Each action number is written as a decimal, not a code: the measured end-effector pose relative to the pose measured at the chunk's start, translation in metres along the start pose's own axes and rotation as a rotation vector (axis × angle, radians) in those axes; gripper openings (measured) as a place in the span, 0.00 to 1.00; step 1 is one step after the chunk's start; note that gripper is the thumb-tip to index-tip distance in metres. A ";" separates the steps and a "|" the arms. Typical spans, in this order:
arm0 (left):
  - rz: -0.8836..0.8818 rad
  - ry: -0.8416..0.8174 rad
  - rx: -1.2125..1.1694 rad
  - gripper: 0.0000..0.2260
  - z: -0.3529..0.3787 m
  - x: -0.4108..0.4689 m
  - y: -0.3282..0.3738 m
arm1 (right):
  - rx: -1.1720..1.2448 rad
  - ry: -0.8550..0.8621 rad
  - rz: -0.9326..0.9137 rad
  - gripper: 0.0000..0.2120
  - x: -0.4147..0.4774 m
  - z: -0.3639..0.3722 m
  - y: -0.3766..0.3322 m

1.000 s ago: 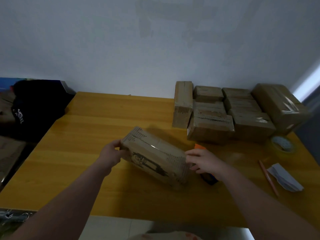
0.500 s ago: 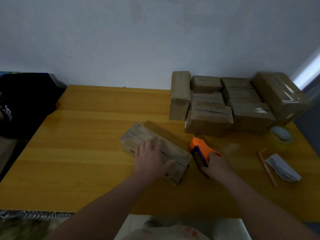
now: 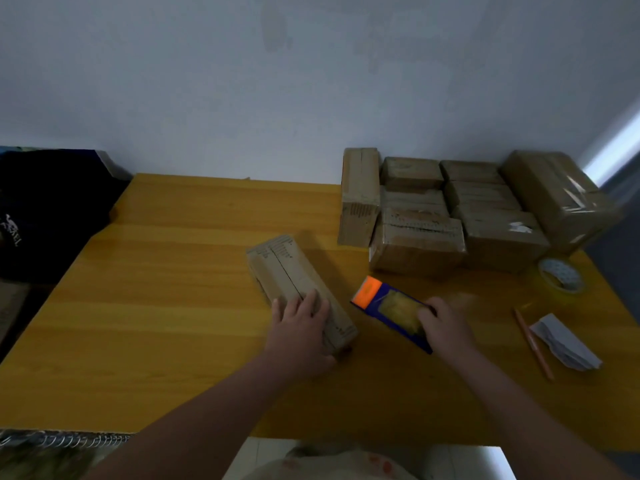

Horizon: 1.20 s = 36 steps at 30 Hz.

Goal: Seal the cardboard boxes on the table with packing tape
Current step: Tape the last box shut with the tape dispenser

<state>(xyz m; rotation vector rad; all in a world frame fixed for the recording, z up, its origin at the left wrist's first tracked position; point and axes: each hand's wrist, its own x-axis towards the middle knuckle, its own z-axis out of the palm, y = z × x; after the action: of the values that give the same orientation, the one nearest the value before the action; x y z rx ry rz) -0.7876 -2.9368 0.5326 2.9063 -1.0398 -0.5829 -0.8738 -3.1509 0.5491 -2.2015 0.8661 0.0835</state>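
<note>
A long cardboard box [image 3: 291, 275] lies flat on the yellow wooden table [image 3: 166, 306], its centre seam facing up. My left hand [image 3: 299, 332] rests palm-down on the box's near end, fingers spread. To its right my right hand [image 3: 441, 327] grips an orange and blue tape dispenser [image 3: 388, 306] with a roll of tape in it, held just above the table beside the box.
A cluster of several cardboard boxes [image 3: 450, 209] sits at the back right by the wall. A tape roll [image 3: 561, 275], a pencil [image 3: 533, 344] and folded papers [image 3: 564, 341] lie at the right. A dark bag [image 3: 45, 216] sits off the table's left edge.
The box was tilted between both hands, then laid flat. My left hand moved onto its top. My right hand picked up the tape dispenser and turned it so its side shows.
</note>
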 end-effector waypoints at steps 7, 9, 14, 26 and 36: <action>0.121 0.020 0.056 0.28 -0.010 -0.004 -0.037 | 0.581 -0.016 0.100 0.09 -0.017 -0.006 -0.031; 0.122 0.043 0.080 0.26 -0.014 -0.004 -0.043 | 0.691 -0.049 0.094 0.07 -0.020 -0.004 -0.038; 0.095 0.135 -0.022 0.25 -0.015 -0.008 -0.057 | 0.732 -0.109 0.010 0.08 -0.020 0.004 -0.045; -0.351 -0.047 -1.748 0.09 -0.054 -0.019 -0.055 | 0.537 -0.216 -0.271 0.28 -0.027 0.017 -0.056; -0.424 0.202 -1.424 0.13 -0.026 -0.019 -0.069 | 0.188 -0.465 -0.517 0.32 -0.027 0.006 -0.068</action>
<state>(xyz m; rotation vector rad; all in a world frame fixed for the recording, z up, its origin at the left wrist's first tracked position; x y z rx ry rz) -0.7498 -2.8743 0.5551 1.7617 0.1306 -0.6159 -0.8520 -3.0984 0.5962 -2.0379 0.0386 0.2394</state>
